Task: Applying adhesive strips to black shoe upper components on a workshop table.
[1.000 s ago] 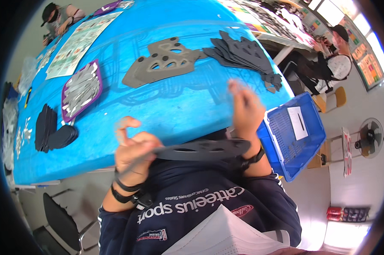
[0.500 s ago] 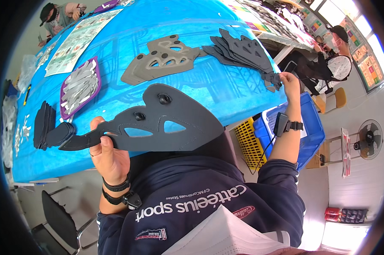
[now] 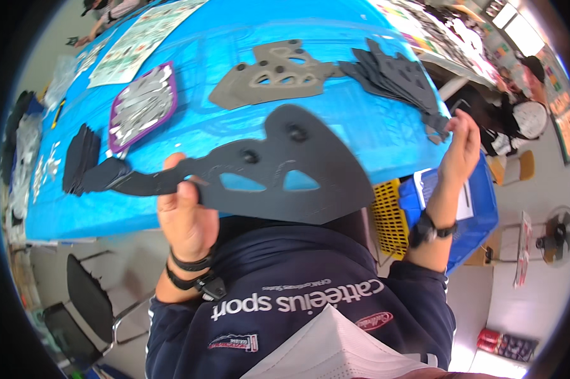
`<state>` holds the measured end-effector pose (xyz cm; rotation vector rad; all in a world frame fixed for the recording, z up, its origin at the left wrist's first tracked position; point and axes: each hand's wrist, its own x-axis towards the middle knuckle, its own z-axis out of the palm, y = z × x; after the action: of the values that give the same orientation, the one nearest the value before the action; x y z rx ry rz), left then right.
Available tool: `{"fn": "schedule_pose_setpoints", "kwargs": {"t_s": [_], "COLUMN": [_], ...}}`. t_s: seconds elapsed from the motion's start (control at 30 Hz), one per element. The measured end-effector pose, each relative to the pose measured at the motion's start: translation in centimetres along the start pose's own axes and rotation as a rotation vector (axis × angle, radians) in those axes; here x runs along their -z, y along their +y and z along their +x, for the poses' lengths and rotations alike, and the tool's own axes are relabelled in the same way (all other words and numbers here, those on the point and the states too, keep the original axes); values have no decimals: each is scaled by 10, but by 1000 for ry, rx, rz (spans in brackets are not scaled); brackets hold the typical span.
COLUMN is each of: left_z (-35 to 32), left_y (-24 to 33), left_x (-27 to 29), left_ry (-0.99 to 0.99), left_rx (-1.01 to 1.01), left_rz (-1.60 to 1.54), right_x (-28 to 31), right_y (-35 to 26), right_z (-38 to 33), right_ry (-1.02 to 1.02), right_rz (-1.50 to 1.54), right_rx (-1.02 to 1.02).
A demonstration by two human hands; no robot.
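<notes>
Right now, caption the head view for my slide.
Left hand holding a dark cut-out panel at a blue table; right hand at the narrow end of a fanned dark stack.

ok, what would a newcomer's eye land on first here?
Probably the large dark grey cut-out panel, held at its narrow part by the left hand, front and centre. Next, the bright blue table beyond it, with a purple tray of silvery pieces at left. Then the right hand, at the near end of a fanned dark stack.
</notes>
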<state>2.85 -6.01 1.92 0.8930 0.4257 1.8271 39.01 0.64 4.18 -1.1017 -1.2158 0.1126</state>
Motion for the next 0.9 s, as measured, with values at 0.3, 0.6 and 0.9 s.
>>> {"fn": "schedule_pose_setpoints", "kwargs": {"t_s": [0.3,0.6,0.9], "left_z": [4,143,178], "left_y": [-7,67,62], "left_x": [22,98,111], "left_ry": [-95,-418,-510], "left_rx": [32,-237,326], "left_rz": [138,1820,1825], "right_x": [-60,-80,-74], "right_y": [-78,0,15], "right_z": [-98,-82,-72], "right_ry": [-728,-378,-340], "right_rz": [281,124,445], "right_rx": [-185,-220,-416]}}
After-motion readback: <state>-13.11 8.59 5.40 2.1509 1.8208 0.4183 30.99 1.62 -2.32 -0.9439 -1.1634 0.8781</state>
